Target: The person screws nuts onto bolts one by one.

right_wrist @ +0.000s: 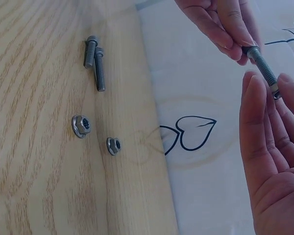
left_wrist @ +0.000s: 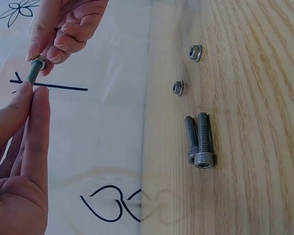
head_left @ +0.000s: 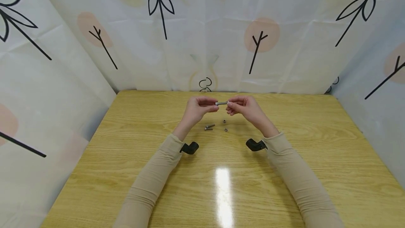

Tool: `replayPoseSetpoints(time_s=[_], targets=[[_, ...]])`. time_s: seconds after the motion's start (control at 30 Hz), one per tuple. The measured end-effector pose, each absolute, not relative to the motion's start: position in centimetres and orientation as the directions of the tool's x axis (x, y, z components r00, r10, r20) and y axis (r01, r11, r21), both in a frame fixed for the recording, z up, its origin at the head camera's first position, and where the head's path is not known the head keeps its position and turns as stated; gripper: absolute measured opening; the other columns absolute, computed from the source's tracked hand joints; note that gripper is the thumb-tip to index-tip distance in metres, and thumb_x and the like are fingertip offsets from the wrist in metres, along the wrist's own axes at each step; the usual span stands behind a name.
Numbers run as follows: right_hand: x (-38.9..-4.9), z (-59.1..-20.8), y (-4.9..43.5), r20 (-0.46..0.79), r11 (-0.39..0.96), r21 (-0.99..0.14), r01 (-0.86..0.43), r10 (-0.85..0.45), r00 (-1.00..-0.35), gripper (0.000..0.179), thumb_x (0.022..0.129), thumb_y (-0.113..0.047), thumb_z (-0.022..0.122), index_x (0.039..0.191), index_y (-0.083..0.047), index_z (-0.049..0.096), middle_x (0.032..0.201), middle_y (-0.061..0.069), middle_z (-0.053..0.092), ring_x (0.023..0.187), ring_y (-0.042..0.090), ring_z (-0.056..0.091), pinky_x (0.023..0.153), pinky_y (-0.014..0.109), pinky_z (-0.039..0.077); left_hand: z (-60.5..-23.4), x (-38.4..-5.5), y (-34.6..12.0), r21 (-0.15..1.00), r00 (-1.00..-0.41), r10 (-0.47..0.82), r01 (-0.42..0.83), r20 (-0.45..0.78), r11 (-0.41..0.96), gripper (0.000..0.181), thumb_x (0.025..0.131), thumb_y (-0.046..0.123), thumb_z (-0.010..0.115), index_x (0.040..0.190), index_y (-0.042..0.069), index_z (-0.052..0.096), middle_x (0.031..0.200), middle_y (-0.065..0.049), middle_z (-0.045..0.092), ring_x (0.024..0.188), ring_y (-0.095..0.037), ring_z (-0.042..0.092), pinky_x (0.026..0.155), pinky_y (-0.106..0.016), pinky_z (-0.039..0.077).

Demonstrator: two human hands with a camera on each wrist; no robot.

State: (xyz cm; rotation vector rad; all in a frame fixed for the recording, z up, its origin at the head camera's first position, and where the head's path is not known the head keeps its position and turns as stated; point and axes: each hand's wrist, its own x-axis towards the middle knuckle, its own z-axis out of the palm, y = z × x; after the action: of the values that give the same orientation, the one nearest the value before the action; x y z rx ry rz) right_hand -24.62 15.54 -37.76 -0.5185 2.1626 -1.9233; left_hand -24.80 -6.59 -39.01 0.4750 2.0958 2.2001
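Above the far part of the table, my left hand (head_left: pixel 197 110) pinches a metal bolt (right_wrist: pixel 264 69) by its head end, between thumb and fingers. My right hand (head_left: pixel 246 107) pinches a flange nut (left_wrist: pixel 40 60) at the bolt's other end. Nut and bolt tip meet between the two hands, the bolt lying nearly level in the head view. Below them on the wood lie two socket head bolts (left_wrist: pixel 204 142), side by side. Two loose flange nuts (right_wrist: pixel 81 126) sit to the right of these bolts in the head view.
The wooden table (head_left: pixel 158 122) ends at a pale curtain (head_left: pixel 205 45) printed with dark plant outlines, which also hangs along both sides. Black wrist mounts (head_left: pixel 190 148) stick out from both beige sleeves (head_left: pixel 152 185) over the tabletop.
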Motion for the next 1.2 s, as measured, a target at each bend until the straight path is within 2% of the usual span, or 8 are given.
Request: replayPoseSetpoints(time_s=[0.13, 0.27, 0.43, 0.63, 0.83, 0.97, 1.07, 1.2], targets=[[-24.66, -37.84, 15.57, 0.092, 0.138, -0.977, -0.160, -0.403, -0.911, 0.031, 0.098, -0.022, 0.058, 0.107, 0.007, 0.063, 0.092, 0.022, 0.066, 0.078, 0.028, 0.066, 0.072, 0.041, 0.059, -39.03, -24.88, -6.50, 0.980, -0.949, 0.249, 0.199, 0.194, -0.004, 0.021, 0.084, 0.007, 0.074, 0.102, -0.002, 0.072, 0.091, -0.011, 0.072, 0.083, -0.029, 0.069, 0.078, -0.040, 0.060], [-24.63, -37.90, 15.69, 0.105, 0.107, -0.981, -0.163, -0.416, -0.903, 0.031, 0.098, -0.022, 0.057, 0.117, 0.003, 0.059, 0.102, 0.025, 0.062, 0.088, 0.036, 0.064, 0.079, 0.046, 0.057, -39.01, -24.94, -6.47, 0.974, -0.949, 0.235, 0.225, 0.209, 0.040, 0.022, 0.084, 0.011, 0.075, 0.102, -0.001, 0.073, 0.090, -0.009, 0.072, 0.082, -0.025, 0.069, 0.080, -0.047, 0.058], [-24.65, -37.93, 15.81, 0.128, 0.044, -0.986, -0.161, -0.420, -0.899, 0.032, 0.095, -0.011, 0.062, 0.121, 0.006, 0.056, 0.108, 0.025, 0.061, 0.093, 0.034, 0.065, 0.086, 0.047, 0.055, -39.06, -25.01, -6.56, 0.971, -0.946, 0.231, 0.237, 0.227, 0.015, 0.021, 0.083, 0.009, 0.075, 0.101, -0.002, 0.073, 0.090, -0.010, 0.072, 0.078, -0.020, 0.070, 0.080, -0.050, 0.057], [-24.68, -37.96, 15.58, 0.088, 0.127, -0.980, -0.155, -0.422, -0.902, 0.035, 0.100, -0.026, 0.054, 0.111, 0.006, 0.062, 0.095, 0.023, 0.064, 0.083, 0.035, 0.063, 0.071, 0.042, 0.058, -39.14, -24.96, -6.40, 0.972, -0.943, 0.242, 0.236, 0.230, -0.005, 0.025, 0.084, 0.005, 0.074, 0.103, -0.009, 0.069, 0.089, -0.013, 0.072, 0.077, -0.021, 0.070, 0.077, -0.044, 0.059], [-24.55, -38.14, 15.76, 0.084, 0.074, -0.989, -0.128, -0.424, -0.902, 0.036, 0.096, -0.017, 0.061, 0.125, 0.004, 0.054, 0.109, 0.024, 0.062, 0.095, 0.034, 0.063, 0.086, 0.048, 0.055, -39.21, -24.89, -6.37, 0.976, -0.951, 0.224, 0.216, 0.213, -0.011, 0.024, 0.083, 0.006, 0.074, 0.103, -0.008, 0.070, 0.089, -0.013, 0.072, 0.077, -0.021, 0.070, 0.077, -0.041, 0.060], [-24.66, -38.23, 15.72, 0.099, 0.096, -0.983, -0.154, -0.427, -0.899, 0.032, 0.096, -0.018, 0.061, 0.115, 0.007, 0.059, 0.101, 0.027, 0.063, 0.090, 0.039, 0.063, 0.079, 0.046, 0.057, -39.25, -24.83, -6.44, 0.975, -0.949, 0.230, 0.224, 0.218, -0.001, 0.024, 0.084, 0.007, 0.074, 0.103, -0.007, 0.070, 0.089, -0.012, 0.072, 0.078, -0.022, 0.070, 0.076, -0.038, 0.060], [-24.72, -38.16, 15.53, 0.083, 0.150, -0.976, -0.160, -0.425, -0.902, 0.032, 0.098, -0.025, 0.057, 0.107, 0.005, 0.063, 0.095, 0.027, 0.063, 0.086, 0.042, 0.061, 0.072, 0.046, 0.058, -39.28, -24.77, -6.48, 0.975, -0.947, 0.237, 0.222, 0.216, -0.001, 0.022, 0.084, 0.006, 0.074, 0.103, -0.005, 0.071, 0.088, -0.012, 0.072, 0.079, -0.024, 0.069, 0.079, -0.045, 0.059], [-24.64, -38.20, 15.62, 0.077, 0.143, -0.978, -0.149, -0.415, -0.906, 0.033, 0.098, -0.025, 0.058, 0.116, 0.003, 0.060, 0.101, 0.023, 0.063, 0.088, 0.035, 0.063, 0.078, 0.046, 0.057, -39.26, -24.77, -6.44, 0.975, -0.947, 0.232, 0.224, 0.220, -0.009, 0.020, 0.084, 0.005, 0.074, 0.101, -0.005, 0.071, 0.088, -0.013, 0.072, 0.079, -0.026, 0.070, 0.078, -0.045, 0.059]])
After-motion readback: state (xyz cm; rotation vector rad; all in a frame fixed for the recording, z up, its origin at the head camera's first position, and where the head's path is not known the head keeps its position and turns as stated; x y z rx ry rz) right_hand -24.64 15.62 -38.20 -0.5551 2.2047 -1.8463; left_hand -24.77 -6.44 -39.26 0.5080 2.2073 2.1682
